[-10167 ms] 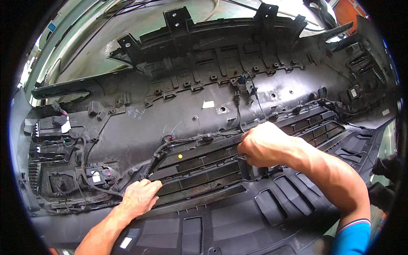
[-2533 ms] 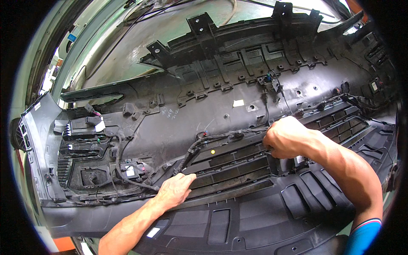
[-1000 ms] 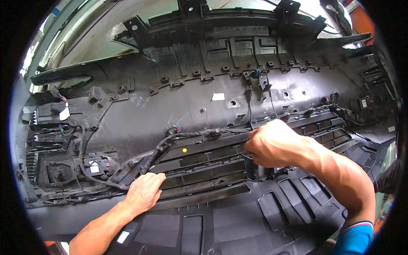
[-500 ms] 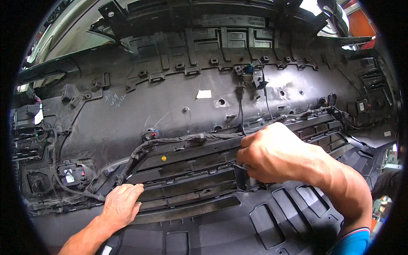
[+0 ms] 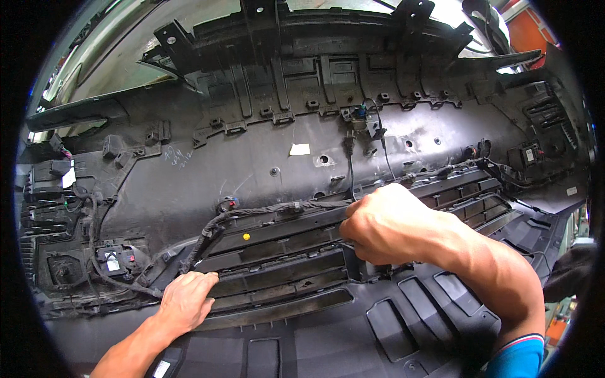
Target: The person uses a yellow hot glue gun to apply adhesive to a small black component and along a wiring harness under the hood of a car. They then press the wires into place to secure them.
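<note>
A large black car bumper cover (image 5: 233, 154) lies inner side up before me. Along its lower part runs a slatted black grille (image 5: 277, 280) with a yellow round sticker. My left hand (image 5: 187, 302) is curled over the grille's left end, thumb apart on the near side. My right hand (image 5: 391, 223) is closed at the middle of the grille, just below the taped wiring harness (image 5: 277, 208). Its fingertips are turned under, so what they hold is hidden. A black cable with a plug (image 5: 350, 148) hangs down to the harness beside this hand.
Black brackets (image 5: 214, 31) stand up at the far edge. Connectors and a small module (image 5: 113, 261) sit at the left, another module (image 5: 528, 154) at the right. A ribbed black panel (image 5: 302, 346) lies nearest me. A dark shape (image 5: 570, 277) is at the right rim.
The view has shifted slightly, so the far brackets show more fully. Both hands keep their places on the grille, the right one still closed.
</note>
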A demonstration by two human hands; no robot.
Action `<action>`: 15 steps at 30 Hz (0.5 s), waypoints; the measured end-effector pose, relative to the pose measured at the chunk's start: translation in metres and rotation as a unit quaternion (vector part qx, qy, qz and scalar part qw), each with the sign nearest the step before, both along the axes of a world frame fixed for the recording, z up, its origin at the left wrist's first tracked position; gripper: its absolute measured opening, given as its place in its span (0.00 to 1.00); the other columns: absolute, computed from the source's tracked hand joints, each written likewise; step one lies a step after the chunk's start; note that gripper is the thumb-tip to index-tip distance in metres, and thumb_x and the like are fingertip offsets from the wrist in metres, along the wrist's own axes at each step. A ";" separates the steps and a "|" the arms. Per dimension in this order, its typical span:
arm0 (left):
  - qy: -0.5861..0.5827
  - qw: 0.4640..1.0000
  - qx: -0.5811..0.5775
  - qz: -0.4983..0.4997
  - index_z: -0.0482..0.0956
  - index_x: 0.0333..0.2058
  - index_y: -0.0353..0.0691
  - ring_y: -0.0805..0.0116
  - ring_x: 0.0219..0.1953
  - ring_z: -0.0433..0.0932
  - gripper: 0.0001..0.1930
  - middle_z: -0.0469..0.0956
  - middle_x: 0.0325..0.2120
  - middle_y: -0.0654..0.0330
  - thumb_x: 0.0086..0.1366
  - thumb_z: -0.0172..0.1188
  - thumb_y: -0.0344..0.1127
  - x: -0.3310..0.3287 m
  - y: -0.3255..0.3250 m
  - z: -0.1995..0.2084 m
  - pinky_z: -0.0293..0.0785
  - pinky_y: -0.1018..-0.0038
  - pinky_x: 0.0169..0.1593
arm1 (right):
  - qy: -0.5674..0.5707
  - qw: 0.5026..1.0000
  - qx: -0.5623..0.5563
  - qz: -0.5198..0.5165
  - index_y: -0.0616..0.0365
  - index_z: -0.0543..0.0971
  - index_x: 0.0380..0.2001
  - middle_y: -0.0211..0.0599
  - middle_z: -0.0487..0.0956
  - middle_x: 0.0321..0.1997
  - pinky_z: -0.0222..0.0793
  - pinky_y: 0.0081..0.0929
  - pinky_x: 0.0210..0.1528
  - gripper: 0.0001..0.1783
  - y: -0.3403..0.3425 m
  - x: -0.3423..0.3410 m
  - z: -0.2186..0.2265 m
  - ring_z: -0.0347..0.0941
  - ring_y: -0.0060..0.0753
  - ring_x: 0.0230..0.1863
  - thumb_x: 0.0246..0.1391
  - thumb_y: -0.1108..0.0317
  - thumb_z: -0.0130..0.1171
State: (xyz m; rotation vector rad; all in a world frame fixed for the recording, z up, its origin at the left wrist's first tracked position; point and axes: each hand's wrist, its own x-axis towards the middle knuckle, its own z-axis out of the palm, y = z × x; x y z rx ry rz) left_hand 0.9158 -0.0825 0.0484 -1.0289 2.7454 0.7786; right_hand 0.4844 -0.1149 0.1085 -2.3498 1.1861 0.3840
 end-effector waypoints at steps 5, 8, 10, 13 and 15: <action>0.008 1.000 -0.009 -0.003 0.76 0.55 0.36 0.49 0.50 0.83 0.32 0.83 0.45 0.52 0.50 0.76 0.25 -0.001 0.000 0.001 0.80 0.56 0.52 | 0.009 1.000 0.006 -0.011 0.58 0.85 0.28 0.42 0.85 0.31 0.84 0.48 0.38 0.07 0.002 0.003 0.000 0.87 0.54 0.35 0.48 0.66 0.68; 0.010 1.000 -0.014 -0.004 0.77 0.56 0.35 0.49 0.50 0.83 0.31 0.83 0.45 0.52 0.51 0.76 0.25 -0.001 0.001 0.002 0.80 0.56 0.52 | 0.013 1.000 0.008 -0.017 0.58 0.86 0.29 0.42 0.86 0.32 0.84 0.49 0.40 0.07 0.002 0.004 0.000 0.87 0.54 0.36 0.48 0.66 0.68; 0.002 1.000 -0.010 -0.003 0.77 0.56 0.35 0.49 0.50 0.83 0.32 0.84 0.45 0.52 0.51 0.76 0.25 -0.002 0.000 0.002 0.80 0.56 0.52 | 0.019 1.000 0.015 -0.020 0.58 0.86 0.29 0.42 0.86 0.32 0.84 0.49 0.40 0.08 0.002 0.005 0.000 0.87 0.54 0.36 0.48 0.66 0.68; 0.001 1.000 -0.010 -0.003 0.77 0.56 0.35 0.49 0.50 0.83 0.32 0.83 0.46 0.52 0.51 0.76 0.25 -0.002 0.000 0.003 0.80 0.56 0.52 | -0.030 0.999 -0.006 -0.028 0.61 0.87 0.24 0.55 0.86 0.28 0.83 0.50 0.37 0.06 0.003 0.006 -0.001 0.88 0.60 0.34 0.45 0.69 0.66; 0.007 1.000 -0.012 -0.004 0.77 0.56 0.35 0.49 0.50 0.83 0.32 0.83 0.45 0.52 0.50 0.76 0.25 -0.002 0.000 0.004 0.80 0.56 0.52 | -0.029 0.999 -0.006 -0.029 0.60 0.87 0.24 0.55 0.86 0.28 0.83 0.50 0.38 0.07 0.003 0.007 -0.001 0.88 0.60 0.34 0.45 0.68 0.67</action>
